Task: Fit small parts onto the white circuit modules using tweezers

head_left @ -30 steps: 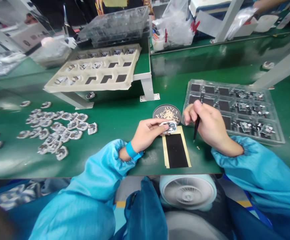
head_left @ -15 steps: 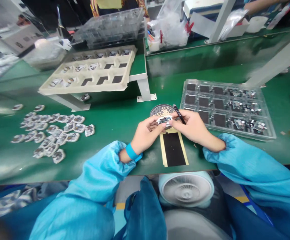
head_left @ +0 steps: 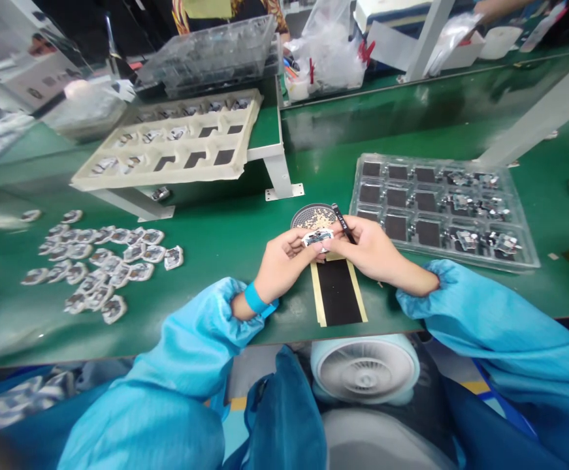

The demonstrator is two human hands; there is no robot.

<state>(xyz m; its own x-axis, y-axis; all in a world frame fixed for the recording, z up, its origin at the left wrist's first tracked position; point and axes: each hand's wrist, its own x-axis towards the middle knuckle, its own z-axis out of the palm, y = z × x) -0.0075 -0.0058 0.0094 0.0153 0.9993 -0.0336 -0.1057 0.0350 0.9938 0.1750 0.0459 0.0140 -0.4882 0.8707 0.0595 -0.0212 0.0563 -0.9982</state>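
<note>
My left hand (head_left: 284,261) pinches a small white-rimmed part (head_left: 317,237) with a dark circuit face, held just above the green table. My right hand (head_left: 370,248) meets it from the right, fingers closed on the same part, with black tweezers (head_left: 341,220) tucked in the grip and pointing up and left. Both hands hover over a black strip with yellow edges (head_left: 338,292). Just behind the part lies a round mesh dish (head_left: 313,215) holding tiny pale pieces.
A clear blister tray (head_left: 441,209) with dark pockets and several parts sits to the right. Many loose parts (head_left: 102,261) lie at the left. A cream tray (head_left: 166,143) rests on a white stand behind. A small fan (head_left: 365,369) sits below the table edge.
My right hand swung left from beside the clear tray to join the left hand on the part, the tweezers turning from point-down to point-up. Both hands edged slightly away from me.
</note>
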